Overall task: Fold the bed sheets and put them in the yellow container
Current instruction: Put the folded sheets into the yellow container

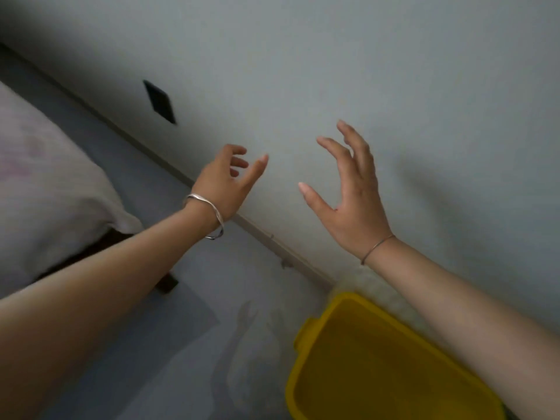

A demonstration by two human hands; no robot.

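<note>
Hands first: your left hand (225,180) and right hand (348,192) are raised before the wall (303,56), apart, each grip wide, fingers spread and loosely bent, holding nothing. The yellow container (306,334) stands on the floor (181,344) beside the wall, under your right forearm. The pale bed sheet (45,192) lies draped over the bed at your left.

I'm in a bedroom at home: sheeted bed (45,189) on my left, plain wall (333,56) with skirting, wall socket (159,101).
</note>
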